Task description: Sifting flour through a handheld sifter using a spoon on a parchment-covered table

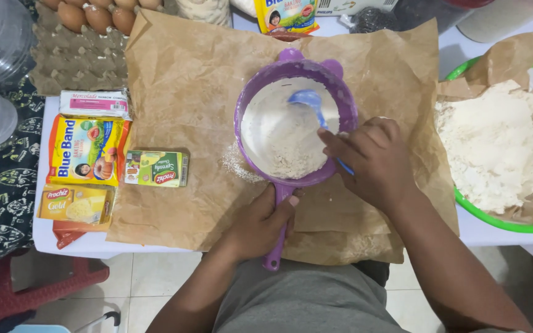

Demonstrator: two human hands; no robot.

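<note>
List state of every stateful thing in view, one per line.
purple sieve: held by its handle over the brown paper, part-filled with flour.
blue spoon: bowl down in the sieve's flour.
left hand: closed on the sieve handle.
right hand: closed on the spoon handle.
green bowl: paper-lined, heaped with flour.
egg tray: mostly empty, eggs in the far row.
green box: closed, lying flat.

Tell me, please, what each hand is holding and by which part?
Left hand grips the purple sieve by its handle; right hand holds the blue spoon by its handle end.
</note>
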